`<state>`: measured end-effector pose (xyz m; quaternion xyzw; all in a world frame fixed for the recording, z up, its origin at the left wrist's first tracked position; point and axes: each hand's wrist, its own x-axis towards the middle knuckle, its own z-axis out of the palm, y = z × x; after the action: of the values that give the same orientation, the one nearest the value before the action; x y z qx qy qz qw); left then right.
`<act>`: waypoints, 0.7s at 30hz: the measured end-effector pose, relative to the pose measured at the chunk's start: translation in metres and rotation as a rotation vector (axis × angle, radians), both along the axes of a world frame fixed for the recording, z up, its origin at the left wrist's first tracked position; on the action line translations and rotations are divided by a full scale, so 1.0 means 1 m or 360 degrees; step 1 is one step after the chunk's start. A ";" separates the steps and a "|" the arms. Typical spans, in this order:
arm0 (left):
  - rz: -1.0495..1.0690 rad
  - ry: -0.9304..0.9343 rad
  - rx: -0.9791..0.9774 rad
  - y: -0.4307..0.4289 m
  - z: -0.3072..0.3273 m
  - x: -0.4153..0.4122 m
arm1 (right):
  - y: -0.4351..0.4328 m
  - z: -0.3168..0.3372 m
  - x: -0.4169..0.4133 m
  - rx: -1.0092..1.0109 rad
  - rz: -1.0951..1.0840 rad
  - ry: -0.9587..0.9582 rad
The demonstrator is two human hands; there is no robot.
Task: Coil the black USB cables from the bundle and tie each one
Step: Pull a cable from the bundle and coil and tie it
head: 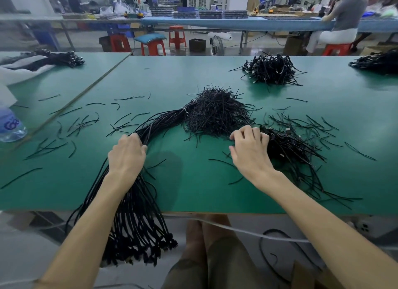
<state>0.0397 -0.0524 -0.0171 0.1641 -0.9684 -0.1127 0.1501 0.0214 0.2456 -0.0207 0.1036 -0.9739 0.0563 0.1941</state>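
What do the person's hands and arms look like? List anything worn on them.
The left hand and right hand are bare: no gloves, and no rings show on the fingers. The left forearm and right forearm are uncovered as far as the frame reaches, with no sleeves, watch or bracelet at either wrist. No markings are visible.

A factory assembly floor: long green workbenches (172, 73), red stools (177, 36), stacked trays (210, 14), a seated worker (344, 19)

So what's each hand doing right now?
Left hand: grips the cable bundle.
Right hand: fingers curled at the cable pile; hold cannot be told.
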 end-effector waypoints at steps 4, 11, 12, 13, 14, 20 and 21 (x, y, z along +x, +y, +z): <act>-0.0194 -0.0051 0.0210 0.017 0.004 0.003 | -0.021 -0.003 0.007 -0.0156 0.0189 -0.0130; -0.0720 -0.0403 0.0662 0.054 0.009 0.011 | -0.062 -0.008 0.025 -0.0411 0.0711 -0.0349; -0.0775 -0.0405 0.0643 0.055 0.009 0.012 | -0.068 -0.008 0.027 -0.0502 0.0776 -0.0422; -0.0812 -0.0411 0.0643 0.055 0.009 0.012 | -0.074 -0.009 0.029 -0.0591 0.0826 -0.0496; -0.0835 -0.0417 0.0659 0.054 0.008 0.013 | -0.080 -0.010 0.031 -0.0663 0.0863 -0.0559; -0.0871 -0.0434 0.0688 0.039 0.007 0.012 | -0.111 -0.018 0.025 -0.0856 0.0802 -0.0722; -0.0874 -0.0447 0.0682 0.035 0.007 0.012 | -0.114 -0.021 0.023 -0.0882 0.0774 -0.0734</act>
<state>0.0512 -0.0172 -0.0106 -0.0603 -0.9419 -0.3252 -0.0578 0.0446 0.1312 -0.0420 0.2586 -0.8871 0.3814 -0.0270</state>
